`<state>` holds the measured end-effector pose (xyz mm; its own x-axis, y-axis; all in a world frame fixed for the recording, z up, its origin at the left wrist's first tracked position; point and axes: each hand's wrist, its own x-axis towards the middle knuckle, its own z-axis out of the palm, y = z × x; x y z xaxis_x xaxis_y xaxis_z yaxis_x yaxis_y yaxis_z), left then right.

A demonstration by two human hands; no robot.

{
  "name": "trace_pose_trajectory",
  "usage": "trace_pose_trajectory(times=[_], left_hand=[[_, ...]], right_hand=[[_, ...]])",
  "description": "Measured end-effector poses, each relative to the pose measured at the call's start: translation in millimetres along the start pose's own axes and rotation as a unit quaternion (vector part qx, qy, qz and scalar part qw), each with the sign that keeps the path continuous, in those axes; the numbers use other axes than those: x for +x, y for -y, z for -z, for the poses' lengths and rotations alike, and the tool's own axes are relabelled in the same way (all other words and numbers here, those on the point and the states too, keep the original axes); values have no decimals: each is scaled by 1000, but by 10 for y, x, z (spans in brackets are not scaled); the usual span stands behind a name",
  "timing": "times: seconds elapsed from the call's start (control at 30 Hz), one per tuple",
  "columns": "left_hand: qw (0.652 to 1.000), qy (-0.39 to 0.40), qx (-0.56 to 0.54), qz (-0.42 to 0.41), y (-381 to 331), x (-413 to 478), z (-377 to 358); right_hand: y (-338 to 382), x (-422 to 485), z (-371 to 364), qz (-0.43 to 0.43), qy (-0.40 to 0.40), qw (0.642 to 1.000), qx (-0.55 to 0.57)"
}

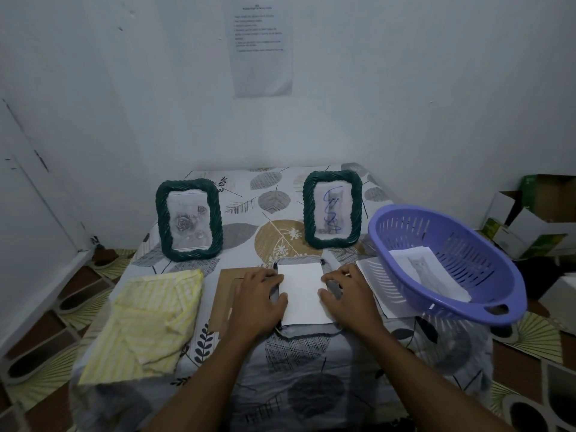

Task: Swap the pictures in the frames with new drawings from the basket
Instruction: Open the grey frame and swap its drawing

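Observation:
A dark frame (332,289) lies face down at the middle of the table, with a blank white sheet (301,293) on its back. My left hand (258,302) grips the frame's left side, its thumb and fingertips at the sheet's edge. My right hand (349,299) grips the right side in the same way. A brown backing board (225,294) lies flat beside my left hand. Two green rope-pattern frames stand behind: the left frame (188,219) shows roses, the right frame (333,213) a picture scribbled over in blue. The purple basket (486,244) at right holds a cat drawing (427,272).
A folded yellow striped cloth (146,322) lies at the table's front left. Another paper (374,282) sticks out from under the basket. Cardboard boxes (530,219) stand on the floor at right. The wall behind the table carries a printed notice (263,48).

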<state>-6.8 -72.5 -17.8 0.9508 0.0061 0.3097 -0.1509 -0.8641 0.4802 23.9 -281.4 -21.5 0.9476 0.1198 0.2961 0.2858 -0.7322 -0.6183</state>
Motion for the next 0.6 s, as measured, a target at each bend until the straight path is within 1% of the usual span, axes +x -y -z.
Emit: trace_pose_trajectory(times=[0.1,0.23,0.3,0.37,0.47,0.5,0.53,0.6], left_hand=[[999,-12,-37,16,-20,-4,11],[991,-65,-108,47,-102,48,163],[990,-87,-88,63,-81,82,290],[991,-89,-32,96,23,96,394],[983,-43,97,152,205,10,438],[979,-29,120,162,248,-42,420],[979,-27,117,167,285,-87,384],[981,-45,74,172,320,-149,321]], right_hand=[[1,4,2,3,-4,1000,6],[16,5,7,-1,-12,1000,20],[22,9,10,-3,-11,1000,22],[22,11,7,-3,-9,1000,21],[24,4,8,-6,-7,1000,16],[28,4,11,-6,-5,1000,16],[34,4,14,-7,-3,1000,15],[40,5,15,-8,0,1000,12]])
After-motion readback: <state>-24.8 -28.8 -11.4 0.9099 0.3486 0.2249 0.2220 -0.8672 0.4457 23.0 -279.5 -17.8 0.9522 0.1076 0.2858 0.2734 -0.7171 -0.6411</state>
